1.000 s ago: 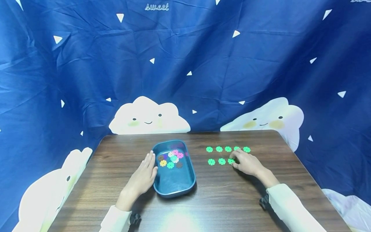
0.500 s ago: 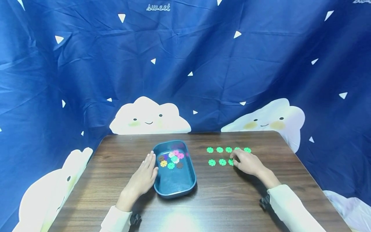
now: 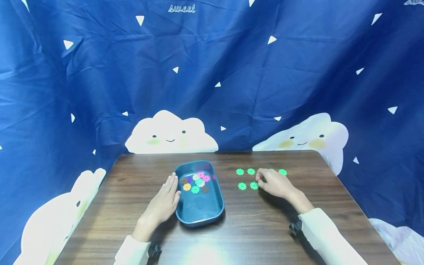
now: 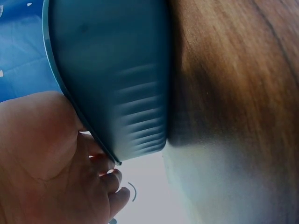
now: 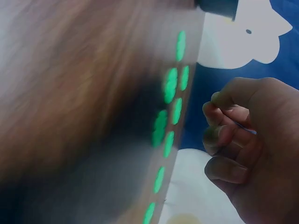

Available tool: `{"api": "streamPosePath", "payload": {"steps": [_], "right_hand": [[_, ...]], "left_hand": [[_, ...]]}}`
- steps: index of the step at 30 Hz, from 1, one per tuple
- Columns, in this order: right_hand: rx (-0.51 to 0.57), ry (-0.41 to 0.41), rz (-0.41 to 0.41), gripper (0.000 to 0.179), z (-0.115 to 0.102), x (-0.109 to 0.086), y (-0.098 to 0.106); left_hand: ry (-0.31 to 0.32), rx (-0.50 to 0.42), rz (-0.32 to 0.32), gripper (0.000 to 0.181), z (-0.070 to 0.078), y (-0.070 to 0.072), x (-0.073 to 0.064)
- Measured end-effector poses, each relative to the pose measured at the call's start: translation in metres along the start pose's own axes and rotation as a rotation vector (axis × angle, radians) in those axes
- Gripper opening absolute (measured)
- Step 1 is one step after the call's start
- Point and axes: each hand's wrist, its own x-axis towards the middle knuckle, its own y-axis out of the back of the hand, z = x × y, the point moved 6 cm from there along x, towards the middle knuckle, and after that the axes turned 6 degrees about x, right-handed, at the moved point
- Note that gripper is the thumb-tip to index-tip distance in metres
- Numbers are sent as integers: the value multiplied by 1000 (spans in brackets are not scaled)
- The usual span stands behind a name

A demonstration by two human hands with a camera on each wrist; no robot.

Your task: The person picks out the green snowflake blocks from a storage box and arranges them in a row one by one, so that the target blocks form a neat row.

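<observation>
My left hand (image 3: 163, 200) lies with straight fingers along the left side of a blue plastic tray (image 3: 198, 213), touching its rim. In the left wrist view that hand (image 4: 51, 158) is against the tray's rim (image 4: 77, 105). My right hand (image 3: 276, 183) is over the right part of two rows of green flower-shaped pieces (image 3: 242, 186), its fingers loosely curled. The right wrist view shows this hand (image 5: 247, 135) raised above the green pieces (image 5: 172, 85), with thumb and index finger close together and nothing visible between them. From the head view the hand hides some pieces.
Inside the tray lie several flower-shaped pieces in mixed colours, among them a yellow one (image 3: 187, 187) and a pink one (image 3: 206, 178). The brown wooden table (image 3: 245, 228) reaches back to a blue curtain (image 3: 232, 73) printed with white clouds.
My right hand has moved a little to the left from the end of the near row of green pieces. The left hand and the tray have stayed in place.
</observation>
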Motion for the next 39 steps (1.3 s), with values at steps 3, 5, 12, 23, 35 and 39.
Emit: {"api": "streamPosePath", "payload": {"steps": [3, 5, 12, 23, 35, 39], "right_hand": [[14, 11, -8, 2, -11, 5, 1], [8, 20, -12, 3, -20, 9, 3], [-45, 59, -16, 5, -52, 24, 7], [-96, 165, -45, 3, -109, 51, 5], [-144, 274, -121, 9, -165, 78, -15], [-161, 295, -156, 9, -183, 87, -22]], "left_hand": [[-3, 2, 5, 63, -1, -1, 1], [-5, 2, 8, 63, -1, -1, 1], [-7, 1, 6, 63, 0, 0, 1], [2, 4, 2, 63, -2, -1, 1], [-9, 9, 10, 63, -1, -2, 1], [-10, 8, 16, 63, 0, 0, 0]]}}
